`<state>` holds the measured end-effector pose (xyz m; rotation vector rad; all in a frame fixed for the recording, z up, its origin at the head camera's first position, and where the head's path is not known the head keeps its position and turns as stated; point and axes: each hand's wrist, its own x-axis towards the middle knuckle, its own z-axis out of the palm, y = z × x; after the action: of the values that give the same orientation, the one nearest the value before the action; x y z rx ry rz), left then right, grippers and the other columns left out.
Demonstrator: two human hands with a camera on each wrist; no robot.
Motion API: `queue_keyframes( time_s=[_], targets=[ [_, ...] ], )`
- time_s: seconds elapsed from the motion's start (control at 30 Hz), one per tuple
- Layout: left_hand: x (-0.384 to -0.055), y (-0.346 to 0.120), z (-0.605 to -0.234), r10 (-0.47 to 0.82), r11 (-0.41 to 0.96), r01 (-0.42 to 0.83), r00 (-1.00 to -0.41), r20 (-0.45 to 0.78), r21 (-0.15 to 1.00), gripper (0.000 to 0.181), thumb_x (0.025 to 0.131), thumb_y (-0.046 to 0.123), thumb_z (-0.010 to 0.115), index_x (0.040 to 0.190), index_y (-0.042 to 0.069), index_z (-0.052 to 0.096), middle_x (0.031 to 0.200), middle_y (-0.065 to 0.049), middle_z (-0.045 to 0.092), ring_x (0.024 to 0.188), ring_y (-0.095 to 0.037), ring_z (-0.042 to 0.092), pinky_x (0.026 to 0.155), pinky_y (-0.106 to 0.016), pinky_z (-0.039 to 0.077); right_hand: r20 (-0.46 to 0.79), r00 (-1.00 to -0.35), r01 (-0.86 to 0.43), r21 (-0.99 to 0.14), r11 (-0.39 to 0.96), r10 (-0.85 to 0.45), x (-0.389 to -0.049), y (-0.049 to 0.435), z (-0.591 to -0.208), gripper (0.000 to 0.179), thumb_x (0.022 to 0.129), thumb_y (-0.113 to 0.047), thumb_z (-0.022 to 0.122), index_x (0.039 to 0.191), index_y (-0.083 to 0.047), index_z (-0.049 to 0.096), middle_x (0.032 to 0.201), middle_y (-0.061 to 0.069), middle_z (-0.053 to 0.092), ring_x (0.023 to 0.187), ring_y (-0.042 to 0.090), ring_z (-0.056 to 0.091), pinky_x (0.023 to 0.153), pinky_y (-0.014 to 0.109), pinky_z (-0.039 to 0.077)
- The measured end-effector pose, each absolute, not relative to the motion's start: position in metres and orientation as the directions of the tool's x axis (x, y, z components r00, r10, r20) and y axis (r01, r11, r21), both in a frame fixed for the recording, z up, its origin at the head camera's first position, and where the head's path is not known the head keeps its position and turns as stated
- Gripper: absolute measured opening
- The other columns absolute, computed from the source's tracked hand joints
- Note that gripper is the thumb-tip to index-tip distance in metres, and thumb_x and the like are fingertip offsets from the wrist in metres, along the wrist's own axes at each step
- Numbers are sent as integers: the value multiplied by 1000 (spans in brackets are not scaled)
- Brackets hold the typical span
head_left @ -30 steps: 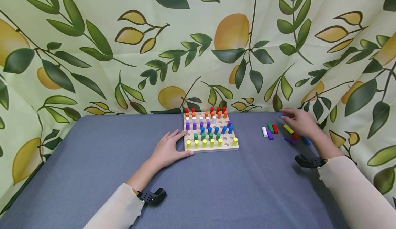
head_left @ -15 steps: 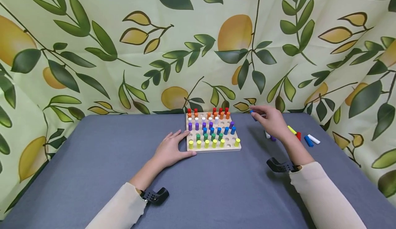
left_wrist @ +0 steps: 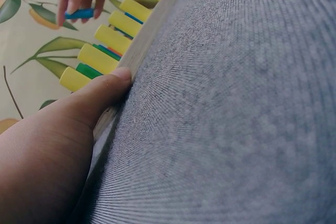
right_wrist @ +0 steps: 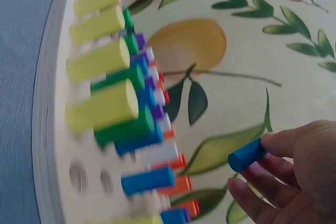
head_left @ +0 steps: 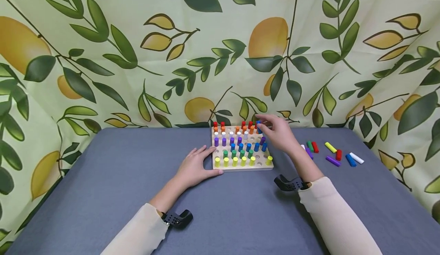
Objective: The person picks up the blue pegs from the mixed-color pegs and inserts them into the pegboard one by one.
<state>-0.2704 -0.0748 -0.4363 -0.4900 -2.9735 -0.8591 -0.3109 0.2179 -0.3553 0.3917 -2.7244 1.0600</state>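
Note:
A pale wooden pegboard [head_left: 242, 168] bears rows of coloured pegs, with several holes bare. My left hand [head_left: 193, 166] rests at its front left corner, fingers spread. The left thumb [left_wrist: 113, 82] lies against the front edge, below the yellow pegs [left_wrist: 97, 57]. Over the board's back right corner, my right hand [head_left: 280, 134] pinches a blue peg [right_wrist: 245, 155] between thumb and fingertips. In the right wrist view that peg is tilted and apart from the board. The left wrist view also shows the blue peg [left_wrist: 79, 13] in the right fingers.
Loose pegs lie on the grey cloth to the right, among them a yellow peg [head_left: 330, 147], a purple peg [head_left: 333, 161], a white peg [head_left: 356, 158] and a blue peg [head_left: 351, 160]. A leaf-patterned curtain [head_left: 213, 56] hangs behind the table.
My right hand has moved left from the loose pegs to above the board's back right, carrying the blue peg. My left hand has stayed at the board's corner. The head view has shifted slightly.

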Motion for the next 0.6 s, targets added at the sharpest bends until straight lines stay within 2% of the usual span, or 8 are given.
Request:
queue_keyframes(
  time_s=[0.1,0.3,0.5,0.6],
  targets=[
    [-271,-74,-437,290,802,293,-953,90,520,85,77,63,78,149,27,52,157,-19,45,147,-50,36,116,-67,34,273,-943,-326,-649,687,-190,-312,205,-352,38,104,-16,57,140,-6,59,128,18,66,113,34,64,97,51,56],
    [-272,-76,-437,288,804,295,-953,97,515,84,78,63,78,149,28,52,157,-18,45,147,-50,36,116,-66,34,293,-932,-361,-679,640,-215,-313,174,-346,34,104,-18,57,136,-8,64,123,13,67,102,29,65,85,43,56],
    [-271,-76,-436,285,805,289,-954,88,518,84,78,63,78,149,27,52,157,-18,45,146,-50,37,116,-66,35,292,-922,-387,-709,589,-254,-315,152,-343,30,104,-17,57,131,-9,66,122,12,66,106,29,67,89,44,58],
    [-271,-75,-436,286,805,289,-954,88,519,84,78,63,78,150,27,52,157,-18,45,146,-50,37,116,-66,35,289,-921,-389,-717,578,-261,-314,149,-343,30,105,-18,56,131,-9,66,123,12,66,106,31,68,87,43,58]
  ],
)
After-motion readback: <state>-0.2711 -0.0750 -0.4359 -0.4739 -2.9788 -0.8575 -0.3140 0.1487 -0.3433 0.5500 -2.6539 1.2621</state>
